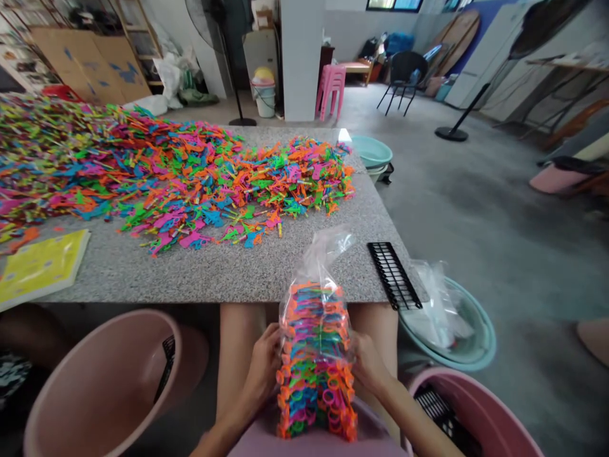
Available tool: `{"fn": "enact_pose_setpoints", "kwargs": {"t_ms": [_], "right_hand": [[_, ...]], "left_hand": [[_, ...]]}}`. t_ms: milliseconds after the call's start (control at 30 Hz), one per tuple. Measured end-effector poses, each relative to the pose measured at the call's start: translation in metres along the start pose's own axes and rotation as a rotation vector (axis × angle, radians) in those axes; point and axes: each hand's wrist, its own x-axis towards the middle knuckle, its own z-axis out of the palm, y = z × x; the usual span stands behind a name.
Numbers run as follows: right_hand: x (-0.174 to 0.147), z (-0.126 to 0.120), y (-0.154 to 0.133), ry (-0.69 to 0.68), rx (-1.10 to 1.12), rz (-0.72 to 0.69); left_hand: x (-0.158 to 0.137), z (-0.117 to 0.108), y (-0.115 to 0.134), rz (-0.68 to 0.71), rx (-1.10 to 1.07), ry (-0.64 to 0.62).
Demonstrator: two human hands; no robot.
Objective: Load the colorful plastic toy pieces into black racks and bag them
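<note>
A tall stack of small plastic pieces [309, 393] in orange, pink, green and blue stands in several rows over my lap, its near end on a purple surface [266, 438]. A clear plastic bag [316, 285] covers its far part, and the bag's loose end lies on the table edge. The near part of the stack is uncovered, with ring shapes showing. My left hand [266, 355] is closed on the bag at the stack's left side. On the right side, my right hand [368, 362] also grips the bag; its fingertips are partly hidden.
A large heap of similar loose pieces [190, 171] covers the back of the speckled table [228, 273]. A black grid rack [392, 273] lies at its right edge. Pink tubs [118, 374] stand on both sides; a teal basin [485, 343] holds clear bags [440, 311]. A yellow pad [42, 263] lies left.
</note>
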Motion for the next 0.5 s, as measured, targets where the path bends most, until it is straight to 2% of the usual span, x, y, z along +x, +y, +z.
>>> {"fn": "enact_pose_setpoints", "kwargs": {"t_ms": [100, 200, 333, 433, 500], "right_hand": [[-0.013, 0.006, 0.004, 0.024, -0.124, -0.099], [-0.014, 0.008, 0.003, 0.152, -0.178, -0.166], [-0.013, -0.001, -0.001, 0.3, -0.248, -0.274], [-0.014, -0.01, -0.008, 0.263, -0.333, -0.436], [-0.015, -0.014, -0.012, 0.226, -0.365, -0.517]], "left_hand": [[-0.008, -0.002, -0.002, 0.039, 0.072, 0.074], [-0.009, -0.006, 0.001, 0.074, 0.124, 0.17], [-0.012, -0.019, 0.006, 0.248, 0.293, 0.125], [-0.02, -0.029, 0.001, 0.332, 0.312, 0.078], [-0.026, -0.032, -0.007, 0.337, 0.276, 0.11]]}}
